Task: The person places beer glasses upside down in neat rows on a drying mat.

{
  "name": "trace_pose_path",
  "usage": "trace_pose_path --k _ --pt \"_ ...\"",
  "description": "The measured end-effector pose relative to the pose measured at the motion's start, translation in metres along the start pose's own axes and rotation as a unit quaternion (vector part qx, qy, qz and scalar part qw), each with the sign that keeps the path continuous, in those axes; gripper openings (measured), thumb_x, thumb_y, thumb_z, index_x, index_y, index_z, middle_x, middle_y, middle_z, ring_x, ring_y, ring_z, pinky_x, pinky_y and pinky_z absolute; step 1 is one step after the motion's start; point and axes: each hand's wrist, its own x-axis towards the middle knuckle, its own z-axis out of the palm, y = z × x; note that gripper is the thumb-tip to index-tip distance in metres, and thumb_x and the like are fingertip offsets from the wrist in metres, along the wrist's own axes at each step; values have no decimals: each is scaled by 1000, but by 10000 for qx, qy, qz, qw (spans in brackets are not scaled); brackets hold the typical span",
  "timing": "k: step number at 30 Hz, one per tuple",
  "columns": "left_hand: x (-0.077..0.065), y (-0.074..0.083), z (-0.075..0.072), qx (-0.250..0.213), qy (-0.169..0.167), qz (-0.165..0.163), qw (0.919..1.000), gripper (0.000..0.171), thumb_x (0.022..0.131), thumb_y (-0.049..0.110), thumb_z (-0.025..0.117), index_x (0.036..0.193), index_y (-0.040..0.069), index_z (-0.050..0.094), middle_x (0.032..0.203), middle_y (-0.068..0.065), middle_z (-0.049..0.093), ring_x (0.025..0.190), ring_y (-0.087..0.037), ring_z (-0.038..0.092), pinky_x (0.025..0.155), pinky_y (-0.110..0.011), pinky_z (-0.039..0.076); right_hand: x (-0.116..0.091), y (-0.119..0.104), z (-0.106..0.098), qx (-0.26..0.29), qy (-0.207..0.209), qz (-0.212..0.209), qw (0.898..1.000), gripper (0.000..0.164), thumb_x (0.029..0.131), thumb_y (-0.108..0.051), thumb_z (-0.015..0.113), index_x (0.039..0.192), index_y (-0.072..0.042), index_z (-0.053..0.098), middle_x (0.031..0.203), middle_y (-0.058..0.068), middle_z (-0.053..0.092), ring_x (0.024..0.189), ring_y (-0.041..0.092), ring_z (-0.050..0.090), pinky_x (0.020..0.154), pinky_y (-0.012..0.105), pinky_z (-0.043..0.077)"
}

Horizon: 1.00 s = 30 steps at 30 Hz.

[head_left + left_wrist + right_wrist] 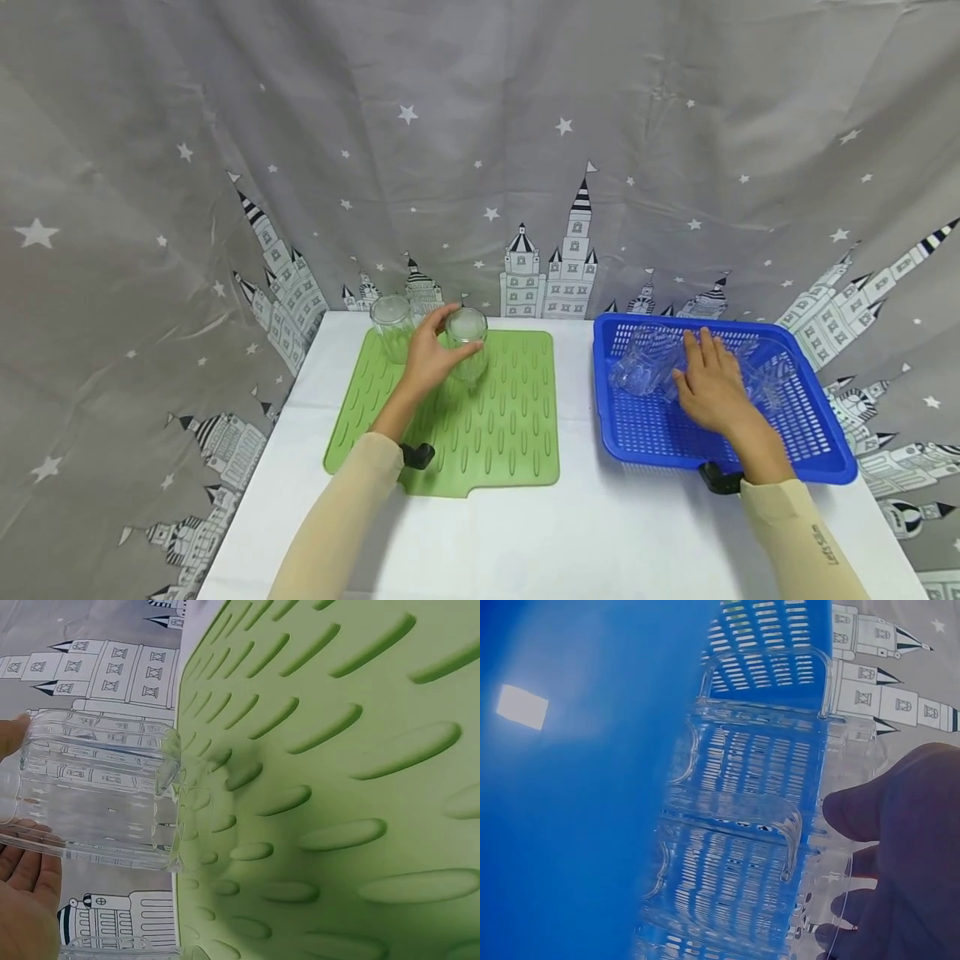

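Note:
My left hand grips a clear drinking glass between thumb and fingers. In the left wrist view this glass stands with one end at the green mat; whether it touches cannot be told. To its left another clear glass stands on the mat's back left corner. My right hand reaches into the blue basket with its fingers extended over several clear glasses lying there. In the right wrist view, thumb and fingertips are close against a clear glass, not curled round it.
A white-covered table lies under the mat and basket, with a strip of white cloth between them. Behind it hangs a grey curtain printed with castles and stars. The basket's raised rim surrounds the glasses.

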Motion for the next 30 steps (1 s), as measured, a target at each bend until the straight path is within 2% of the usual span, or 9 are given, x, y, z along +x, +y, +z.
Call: trace_pose_path --k 4,11,18,24,30 --pt "9 -1 1 113 -67 32 9999 81 85 27 94 154 12 55 157 -14 57 139 -37 57 125 -57 46 -1 1 0 -45 58 -11 10000 69 113 -20 44 165 14 13 170 47 6 156 70 9 127 81 11" --pt "17 -4 -3 -54 56 -12 10000 82 84 22 94 154 5 54 158 -17 56 140 -38 57 129 -53 42 -3 1 3 24 42 -20 10000 75 112 -21 49 166 13 9 171 46 3 156 70 7 127 82 9" --pt "22 -8 -4 -56 -41 28 10000 80 85 21 94 154 7 54 159 -16 54 143 -37 56 131 -50 40 -3 1 3 103 -22 12 9999 81 111 -25 52 166 12 7 171 45 0 157 69 6 127 82 7" --pt "25 -10 -5 8 -153 -97 9998 81 87 21 92 156 8 52 159 -17 53 144 -36 56 130 -50 42 -2 2 5 31 -27 5 10000 86 107 -25 57 166 12 6 172 45 0 157 67 7 128 81 7" --pt "29 -10 -6 121 -315 -115 9994 83 91 25 89 161 8 46 164 -18 49 148 -39 52 130 -52 41 -2 4 7 -51 -11 10 10000 91 104 -23 61 167 11 5 172 44 0 158 66 6 128 81 7"
